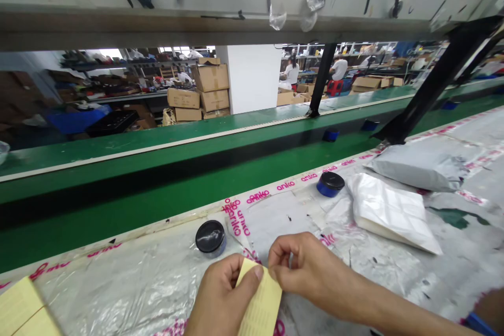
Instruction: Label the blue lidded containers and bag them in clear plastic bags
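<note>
A yellow printed paper (262, 304) is pinched between the thumb and fingers of my left hand (226, 294). At its upper right edge is my right hand (303, 268), thumb and index finger pressed together; whether they grip the paper is too small to tell. Just beyond my left hand, a round container with a black lid (210, 237) sits on the plastic-covered table (157, 273). Farther right stands a blue round container with a black lid (331, 184). More yellow printed paper (25, 310) lies at the lower left corner.
White plastic bags (389, 210) and a grey plastic package (421, 168) lie at the right. Beyond the table runs a green conveyor (252, 173) carrying blue containers (331, 135). Black posts (323, 79) rise there. Cardboard boxes (212, 79) and people (291, 73) are in the background.
</note>
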The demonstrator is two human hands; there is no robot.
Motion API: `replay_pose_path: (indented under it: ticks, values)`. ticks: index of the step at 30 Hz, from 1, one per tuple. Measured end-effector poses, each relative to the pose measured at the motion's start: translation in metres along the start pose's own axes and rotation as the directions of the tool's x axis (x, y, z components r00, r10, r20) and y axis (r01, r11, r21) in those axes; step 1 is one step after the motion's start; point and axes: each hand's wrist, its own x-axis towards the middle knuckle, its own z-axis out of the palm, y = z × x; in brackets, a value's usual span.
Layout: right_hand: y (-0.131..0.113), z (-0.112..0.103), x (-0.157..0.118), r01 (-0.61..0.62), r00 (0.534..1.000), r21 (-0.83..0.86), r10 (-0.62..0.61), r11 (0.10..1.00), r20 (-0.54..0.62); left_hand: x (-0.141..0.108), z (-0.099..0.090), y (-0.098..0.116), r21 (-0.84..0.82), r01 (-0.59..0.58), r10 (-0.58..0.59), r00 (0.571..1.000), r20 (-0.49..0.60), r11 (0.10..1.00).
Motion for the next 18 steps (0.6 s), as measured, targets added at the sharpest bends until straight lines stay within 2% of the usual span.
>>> replay_pose_path:
  ticks: [9, 14, 18]
  values:
    - [-0.0024, 0.0055, -0.002, 0.14, 0.986, -0.222, -0.157, 0.965, -0.059, 0.0018, 0.001, -0.0016, 0.032, -0.015, 0.016, 1.0, -0.027, 0.999]
    - [-0.0013, 0.0061, -0.0036, 0.099, 0.993, -0.154, -0.107, 0.983, -0.044, 0.0029, 0.0009, -0.0036, 0.015, -0.012, 0.013, 0.999, -0.033, 1.0]
    - [-0.0021, 0.0059, -0.0065, 0.117, 0.991, -0.132, -0.124, 0.984, -0.046, 0.0029, 0.0007, -0.0035, 0.029, -0.009, 0.011, 0.998, -0.062, 1.0]
